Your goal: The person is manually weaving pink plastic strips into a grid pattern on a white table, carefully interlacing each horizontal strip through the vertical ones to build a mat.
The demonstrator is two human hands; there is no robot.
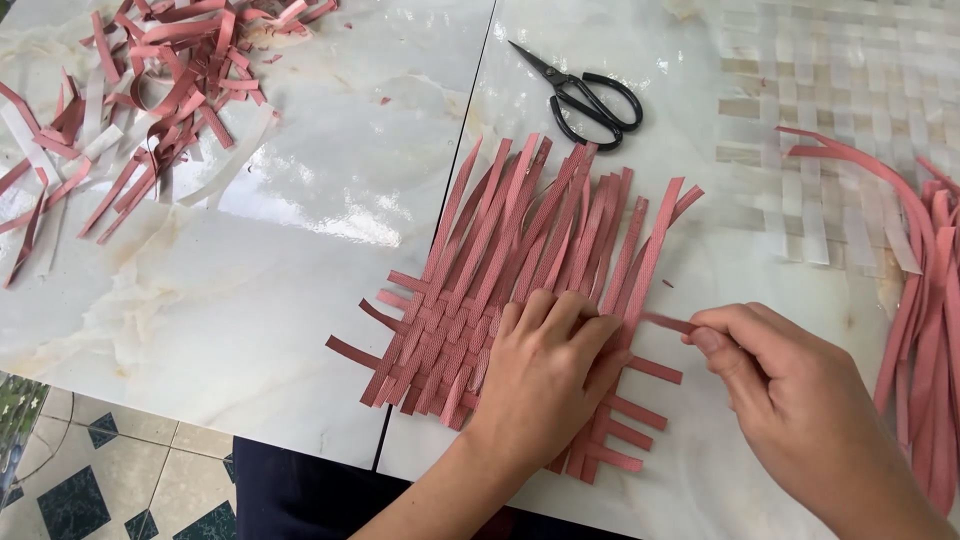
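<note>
Pink woven mat of flat plastic strips, lying on the marble table near its front edge; lower part interlaced, upper strips loose and fanned, so by the look roughly half woven. Left hand flat on the weave, fingers spread and released, pressing it down. Right hand just beside the mat's right edge, thumb and forefinger pinched on one crosswise strip. Black scissors beyond, spare strips at right, offcuts far left
</note>
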